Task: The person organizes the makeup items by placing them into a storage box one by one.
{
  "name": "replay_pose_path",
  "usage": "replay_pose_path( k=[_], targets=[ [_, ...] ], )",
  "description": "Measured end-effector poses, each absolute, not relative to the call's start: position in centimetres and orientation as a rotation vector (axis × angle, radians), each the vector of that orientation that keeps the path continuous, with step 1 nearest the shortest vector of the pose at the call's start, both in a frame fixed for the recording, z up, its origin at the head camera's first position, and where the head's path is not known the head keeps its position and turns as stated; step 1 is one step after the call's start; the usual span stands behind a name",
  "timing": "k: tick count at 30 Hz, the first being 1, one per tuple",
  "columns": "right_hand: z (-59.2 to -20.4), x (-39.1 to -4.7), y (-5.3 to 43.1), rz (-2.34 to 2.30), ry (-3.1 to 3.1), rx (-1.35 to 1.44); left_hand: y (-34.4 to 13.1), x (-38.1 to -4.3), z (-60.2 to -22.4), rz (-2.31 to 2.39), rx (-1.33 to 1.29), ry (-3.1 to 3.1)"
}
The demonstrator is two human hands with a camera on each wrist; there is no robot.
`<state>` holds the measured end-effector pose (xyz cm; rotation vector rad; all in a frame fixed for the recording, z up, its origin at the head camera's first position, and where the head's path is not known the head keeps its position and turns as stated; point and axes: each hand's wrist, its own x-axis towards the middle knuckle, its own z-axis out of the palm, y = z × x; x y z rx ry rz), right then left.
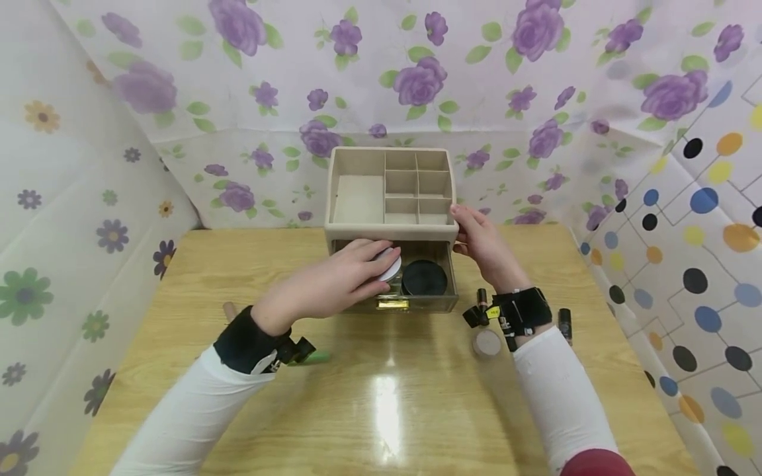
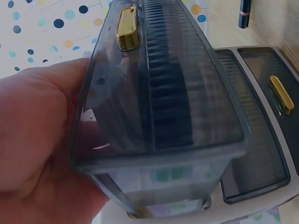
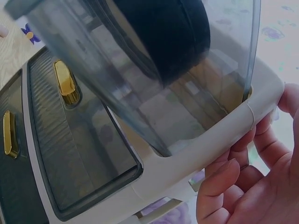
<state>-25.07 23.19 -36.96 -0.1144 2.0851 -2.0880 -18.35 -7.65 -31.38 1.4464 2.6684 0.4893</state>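
Observation:
A cream desktop organizer (image 1: 389, 231) stands against the back cloth, its open top split into compartments. The clear smoky top drawer (image 1: 431, 305), with a gold handle (image 2: 127, 29), is pulled out. A black round container (image 1: 424, 277) is inside it, at the right. Reaching over the drawer's left part, my left hand (image 1: 339, 274) holds a white round disc-like item (image 1: 390, 266) between fingers and thumb, partly hiding it. My right hand (image 1: 485, 248) grips the organizer's right side near its front corner; in the right wrist view its fingers (image 3: 224, 184) curl against the cream frame.
Lower drawers with gold handles (image 3: 65, 81) are pushed in. On the table's right are a small round jar (image 1: 487, 344), a black tube (image 1: 565, 325) and another dark tube (image 1: 481, 297). A beige tube (image 1: 229, 311) and a green item (image 1: 317, 357) lie at the left.

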Motion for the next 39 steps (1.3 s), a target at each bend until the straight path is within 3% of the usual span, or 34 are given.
replay_pose_path(
  k=[39],
  targets=[
    [-36.8, -24.7, 22.8, -2.066, 2.171, -0.021, -4.0, -20.4, -31.3, 0.115, 1.097, 2.648]
  ],
)
